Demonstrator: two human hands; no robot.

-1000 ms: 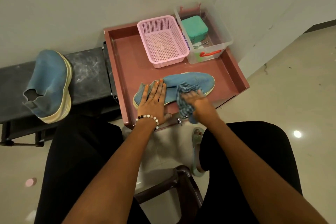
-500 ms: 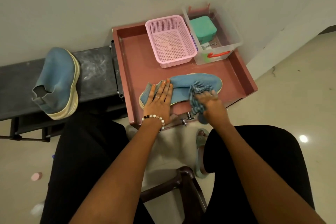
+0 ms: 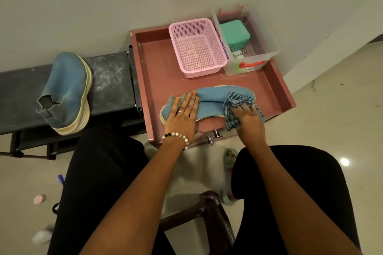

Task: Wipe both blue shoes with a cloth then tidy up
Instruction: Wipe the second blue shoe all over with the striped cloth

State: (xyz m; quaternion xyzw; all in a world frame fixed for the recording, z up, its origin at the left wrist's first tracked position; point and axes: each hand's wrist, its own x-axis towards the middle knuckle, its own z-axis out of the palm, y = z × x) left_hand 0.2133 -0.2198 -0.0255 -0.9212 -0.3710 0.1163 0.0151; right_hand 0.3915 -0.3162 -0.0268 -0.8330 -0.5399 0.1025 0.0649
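Note:
One blue shoe (image 3: pixel 215 99) lies on its side across the front of the pink tray-top table (image 3: pixel 157 72). My left hand (image 3: pixel 183 116) presses flat on its heel end, fingers straight. My right hand (image 3: pixel 249 119) grips a blue striped cloth (image 3: pixel 234 103) and holds it against the shoe's toe end. The second blue shoe (image 3: pixel 68 91) stands on its cream sole on the black bench (image 3: pixel 112 80) to the left, untouched.
At the back of the tray stand an empty pink basket (image 3: pixel 196 47) and a clear plastic box (image 3: pixel 263 47) holding a teal case (image 3: pixel 234 33). A dark stool (image 3: pixel 209 211) sits between my knees. Walls close off the back and right.
My right hand has slid the cloth along the shoe toward its toe end. My left hand stays pressed on the heel end. The camera has shifted a little.

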